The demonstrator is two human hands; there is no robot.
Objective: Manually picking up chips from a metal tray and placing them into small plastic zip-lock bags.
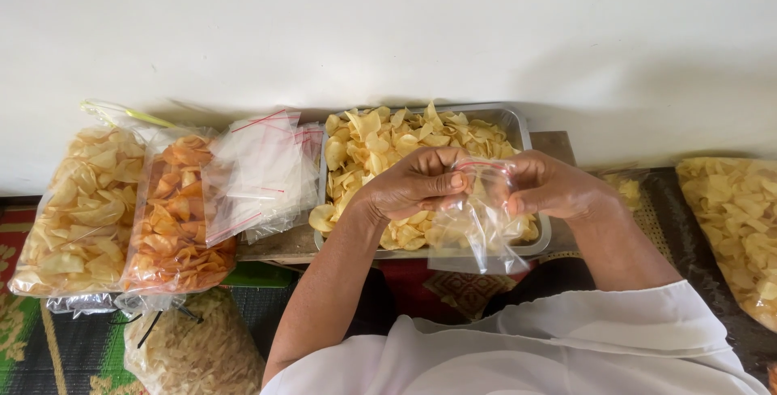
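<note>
Both hands meet over the tray (pixel 530 132), a metal pan heaped with pale yellow chips (pixel 372 140). The left hand (pixel 417 184) and the right hand (pixel 550 186) each pinch the top edge of a small clear bag (pixel 477 229), fingers (pixel 453 183) clamped together on the plastic near its red seal line. The bag hangs down between the hands, over the tray's near rim, with a few chips inside.

Left of the tray lies a stack of empty clear bags (pixel 259 168), touching its side. Further left of the tray, a big bag of orange chips (pixel 178 217) leans against another big bag of yellow chips (pixel 81 209). Below these, nearer the person, sits a sack of thin pale strips (pixel 198 350). Well to the right of the tray, another large bag of yellow chips (pixel 732 217) lies on the woven mat (pixel 48 346). The tray rests on a low desk (pixel 558 146) against a white wall (pixel 388 23).
</note>
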